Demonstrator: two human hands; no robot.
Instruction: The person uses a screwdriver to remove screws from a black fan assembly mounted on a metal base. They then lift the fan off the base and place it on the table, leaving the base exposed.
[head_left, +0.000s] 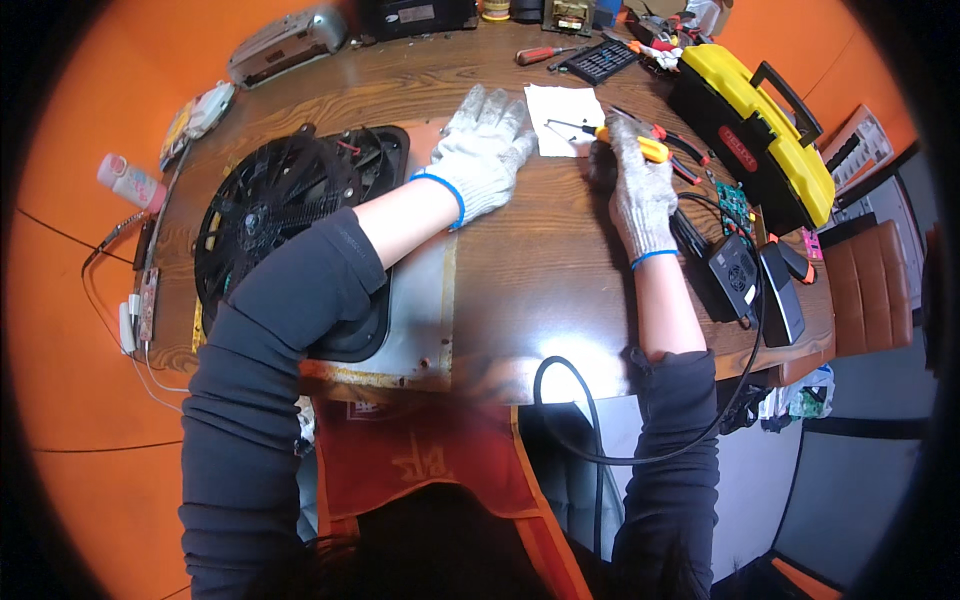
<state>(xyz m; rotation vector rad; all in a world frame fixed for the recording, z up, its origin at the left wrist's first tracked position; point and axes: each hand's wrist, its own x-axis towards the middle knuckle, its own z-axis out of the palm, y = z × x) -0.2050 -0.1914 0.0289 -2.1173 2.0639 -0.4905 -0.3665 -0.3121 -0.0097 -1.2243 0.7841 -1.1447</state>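
Observation:
My left hand [478, 160], in a white knit glove with a blue cuff, lies flat with fingers stretched out at the far end of a grey metal sheet [425, 310]. It holds nothing. Left of it, partly under my forearm, sits a black fan [265, 205] in a round frame. My right hand [643, 195], gloved alike, is closed round the yellow handle of a screwdriver [654, 150]. The screwdriver's thin shaft points left over a white paper sheet [562, 105]. Red-and-black pliers [685, 145] lie just beyond the right hand.
At the right stand a yellow-and-black toolbox [765, 140], a green circuit board [735, 205] and a black device [733, 275] with a cable [660, 460] looping over my right forearm. A red screwdriver [540, 55] and black tray [600, 62] lie at the back; a bottle [130, 182] stands left.

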